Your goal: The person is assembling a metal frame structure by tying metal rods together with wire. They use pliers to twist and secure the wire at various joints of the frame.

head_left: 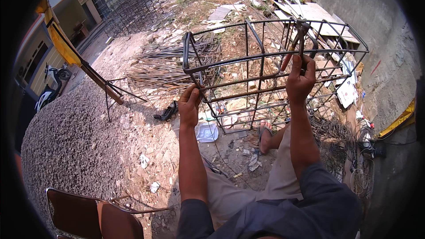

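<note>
Cage (262, 56) of steel rods is set out ahead, with both hands at it. Box shape looks essentially made, long sides and cross members already assembled. What is left seems to be tying of joints; which ones are secured cannot be told. Near-left corner appears pinched between thumb and fingers of the left hand (189, 108). Pincers (302, 28) are held upright in the right hand (301, 79), fingers curled around a handle; whether anything is bitten cannot be seen. Loose rods (161, 68) are piled behind
</note>
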The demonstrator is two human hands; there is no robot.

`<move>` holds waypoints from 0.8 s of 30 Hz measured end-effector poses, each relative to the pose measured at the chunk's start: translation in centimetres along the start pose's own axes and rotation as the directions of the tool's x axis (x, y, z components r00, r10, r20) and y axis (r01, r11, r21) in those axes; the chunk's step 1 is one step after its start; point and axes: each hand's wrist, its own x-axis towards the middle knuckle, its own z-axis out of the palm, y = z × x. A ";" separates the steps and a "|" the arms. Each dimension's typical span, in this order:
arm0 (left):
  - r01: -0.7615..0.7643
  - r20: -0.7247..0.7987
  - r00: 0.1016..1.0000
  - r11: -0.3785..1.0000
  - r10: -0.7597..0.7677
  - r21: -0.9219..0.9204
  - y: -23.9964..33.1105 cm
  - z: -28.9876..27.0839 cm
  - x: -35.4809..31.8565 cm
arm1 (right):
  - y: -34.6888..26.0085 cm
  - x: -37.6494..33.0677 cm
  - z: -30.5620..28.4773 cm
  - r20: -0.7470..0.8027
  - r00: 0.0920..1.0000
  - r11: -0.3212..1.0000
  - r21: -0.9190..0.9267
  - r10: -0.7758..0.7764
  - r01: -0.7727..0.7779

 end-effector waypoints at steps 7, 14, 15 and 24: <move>-0.008 -0.015 1.000 0.994 0.009 0.106 0.2 0.0 -0.4 | -5.2 5.9 -1.0 -0.016 0.977 0.910 0.367 0.215 -0.194; 0.015 -0.029 1.000 0.992 -0.012 0.124 0.5 0.4 -0.6 | -5.5 -8.2 -1.3 0.724 0.624 0.689 0.292 0.294 -0.663; 0.019 -0.038 0.999 0.991 -0.014 0.129 0.7 -0.1 -0.6 | -5.7 -11.3 -0.8 0.820 0.439 0.644 0.117 0.367 -0.756; 0.057 -0.013 0.998 0.993 -0.056 0.103 0.5 -0.2 0.0 | -4.4 -19.2 5.5 0.916 -0.183 0.303 -0.299 0.358 -0.905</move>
